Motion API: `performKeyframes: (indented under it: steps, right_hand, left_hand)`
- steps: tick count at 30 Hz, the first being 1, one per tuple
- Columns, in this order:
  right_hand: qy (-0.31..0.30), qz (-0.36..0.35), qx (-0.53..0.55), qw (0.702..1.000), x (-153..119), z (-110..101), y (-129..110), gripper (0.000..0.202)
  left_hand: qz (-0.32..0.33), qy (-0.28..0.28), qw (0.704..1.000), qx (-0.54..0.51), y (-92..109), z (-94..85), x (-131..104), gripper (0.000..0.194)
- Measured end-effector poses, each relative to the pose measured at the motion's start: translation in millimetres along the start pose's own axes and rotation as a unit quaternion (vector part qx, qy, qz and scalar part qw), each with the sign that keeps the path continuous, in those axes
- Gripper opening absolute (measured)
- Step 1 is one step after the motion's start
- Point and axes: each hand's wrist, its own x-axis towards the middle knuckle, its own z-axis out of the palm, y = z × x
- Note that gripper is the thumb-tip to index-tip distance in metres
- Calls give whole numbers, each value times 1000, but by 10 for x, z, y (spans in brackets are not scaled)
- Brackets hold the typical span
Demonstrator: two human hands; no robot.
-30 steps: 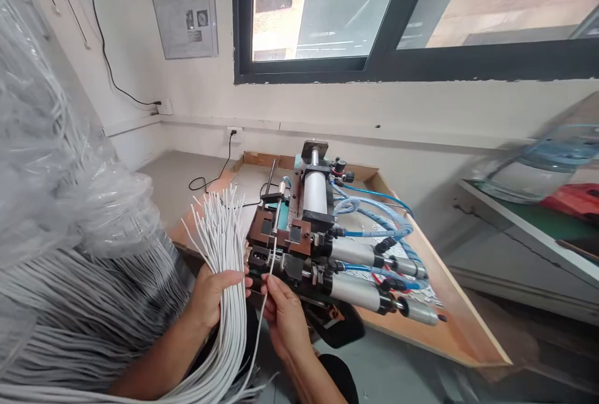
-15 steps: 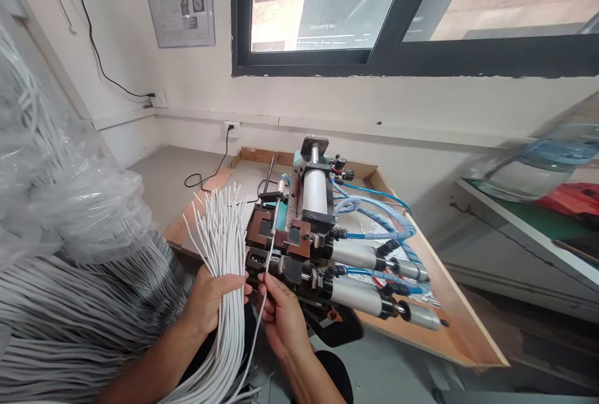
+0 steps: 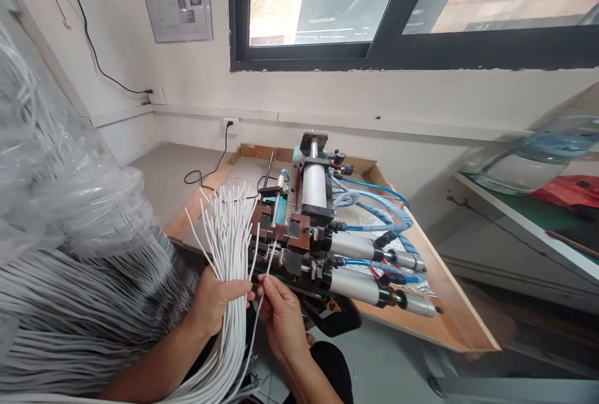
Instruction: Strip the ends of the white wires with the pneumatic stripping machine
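Note:
A thick bundle of white cables stands upright in my left hand, whose thumb and fingers wrap round it. Just right of the bundle, my right hand pinches a single white cable between thumb and fingertips. This cable's upper end shows a reddish tip and lies in front of the jaws of a pneumatic wire stripping machine. Another cable end leans out from the bundle toward the machine. The machine has brown jaw plates, a vertical silver cylinder and two horizontal silver cylinders on the right.
A large heap of grey-white cables, partly under clear plastic, fills the left side. The machine sits in a shallow wooden tray with blue air hoses. A shelf at right carries a big clear bottle.
The single cable's end has come back out of the machine's jaws toward me, and now shows a reddish tip. Both hands keep their grip. The view has shifted slightly.

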Motion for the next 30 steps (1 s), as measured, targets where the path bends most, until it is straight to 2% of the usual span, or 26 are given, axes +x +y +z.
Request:
performKeyframes:
  steps: [10,30]
  right_hand:
    - [-12,35,37,999,129,42,-95,25]
    - [-15,50,57,997,135,34,-85,28]
  left_hand:
    - [-8,2,1000,5,4,-14,21,15]
    - [-12,-3,1000,4,-7,37,-15,16]
